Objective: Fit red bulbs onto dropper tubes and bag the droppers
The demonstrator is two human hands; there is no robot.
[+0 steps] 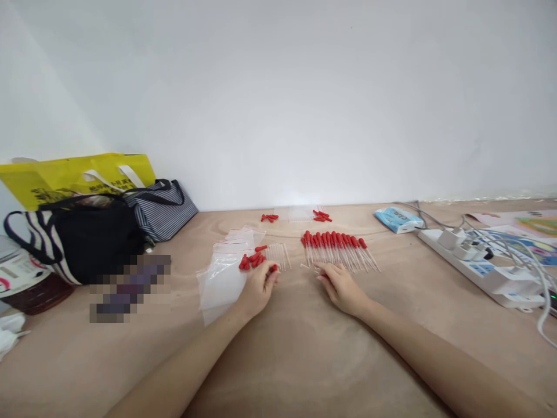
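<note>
we pinch a red bulb in our left hand, and our right hand has its fingertips closed on a thin clear tube. just beyond, loose red bulbs lie by clear plastic bags and bare tubes; to the right we see bulb-topped tubes in a row. farther, near the wall, sit two small heaps of bulbs.

seemingly illegible print on yellow bag

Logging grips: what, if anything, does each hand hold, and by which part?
Left hand: red cap, gripped part unclear. Right hand: thin tube, away from its left end.
</note>
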